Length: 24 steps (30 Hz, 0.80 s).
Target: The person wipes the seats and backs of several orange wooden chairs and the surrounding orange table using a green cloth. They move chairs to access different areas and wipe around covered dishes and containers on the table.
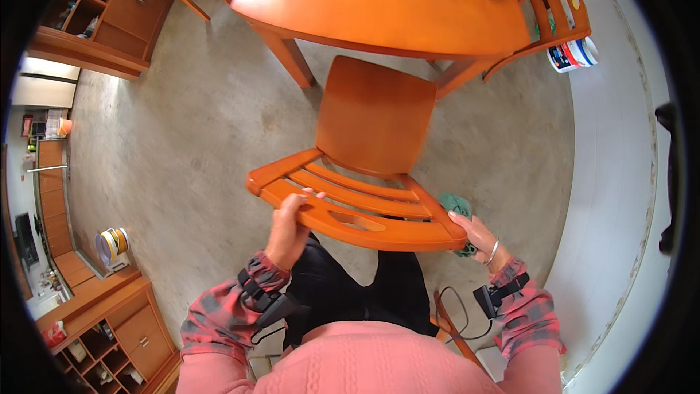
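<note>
A wooden chair (377,115) with a slatted backrest stands in front of me, its seat towards the table. My left hand (290,227) grips the top rail of the backrest left of its oval cut-out, fingertips curled over the edge. At the rail's right end, my right hand (478,235) holds a green cloth (456,205) against the backrest's side post, the thumb lying near the wood. The cloth shows above and below that corner, partly hidden by the rail and my hand.
Beyond the chair is a wooden table (383,11) with dishes at its far edge. Another chair (558,16) and a white bucket (571,54) are by the right wall. Wooden cabinets (126,11) stand at left. A dark cable (465,317) hangs near my right forearm.
</note>
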Motion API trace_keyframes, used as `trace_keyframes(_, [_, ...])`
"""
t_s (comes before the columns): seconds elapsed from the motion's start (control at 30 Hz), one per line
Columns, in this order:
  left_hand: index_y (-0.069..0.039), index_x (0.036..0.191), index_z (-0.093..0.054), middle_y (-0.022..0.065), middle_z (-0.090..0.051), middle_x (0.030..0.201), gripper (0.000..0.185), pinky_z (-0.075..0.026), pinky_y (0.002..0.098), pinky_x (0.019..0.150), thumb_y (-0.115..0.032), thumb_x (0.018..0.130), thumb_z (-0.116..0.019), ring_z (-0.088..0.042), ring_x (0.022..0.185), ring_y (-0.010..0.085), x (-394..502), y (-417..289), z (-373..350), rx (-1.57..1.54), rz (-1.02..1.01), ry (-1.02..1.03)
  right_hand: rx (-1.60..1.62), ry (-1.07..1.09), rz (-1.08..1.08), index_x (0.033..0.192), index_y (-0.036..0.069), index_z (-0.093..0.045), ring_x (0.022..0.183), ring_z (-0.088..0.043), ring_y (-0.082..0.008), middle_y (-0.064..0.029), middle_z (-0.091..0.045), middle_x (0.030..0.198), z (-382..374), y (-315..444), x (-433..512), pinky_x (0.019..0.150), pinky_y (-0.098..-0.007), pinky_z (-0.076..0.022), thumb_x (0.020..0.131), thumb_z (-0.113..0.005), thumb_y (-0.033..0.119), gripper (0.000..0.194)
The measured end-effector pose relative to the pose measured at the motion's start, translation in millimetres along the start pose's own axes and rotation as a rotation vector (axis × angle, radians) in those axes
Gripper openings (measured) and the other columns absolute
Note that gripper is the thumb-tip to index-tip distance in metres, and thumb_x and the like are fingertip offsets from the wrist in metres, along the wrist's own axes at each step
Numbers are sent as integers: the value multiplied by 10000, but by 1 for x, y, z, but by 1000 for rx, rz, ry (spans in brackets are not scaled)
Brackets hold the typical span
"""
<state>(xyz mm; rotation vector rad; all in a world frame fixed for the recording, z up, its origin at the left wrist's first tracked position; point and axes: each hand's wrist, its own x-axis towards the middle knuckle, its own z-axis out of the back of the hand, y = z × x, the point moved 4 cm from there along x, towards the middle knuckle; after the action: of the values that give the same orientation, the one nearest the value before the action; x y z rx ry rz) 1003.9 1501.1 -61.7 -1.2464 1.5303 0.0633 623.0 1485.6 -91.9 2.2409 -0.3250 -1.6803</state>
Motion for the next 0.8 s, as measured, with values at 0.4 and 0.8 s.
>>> trace_keyframes(0.4, [22, 1286, -460, 164, -503, 1330, 477, -495, 561, 964, -267, 913, -528, -494, 1272, 358, -18, 10, -28, 18, -131, -333, -1200, -133, 721, 1475, 187, -414, 1351, -395, -390, -210, -405, 1476, 63, 115, 207, 1090, -444, -362, 883, -689, 332, 668])
trace_keyframes(0.8, [6, 1194, -564, 128, -651, 1106, 392, -541, 392, 853, -284, 932, -589, -667, 941, 295, -40, 6, -38, 179, -253, -771, -1841, 98, 1119, 1425, 248, -455, 1419, -301, -373, -112, -292, 1570, 16, 48, 364, 1095, -540, -312, 869, -671, 307, 600])
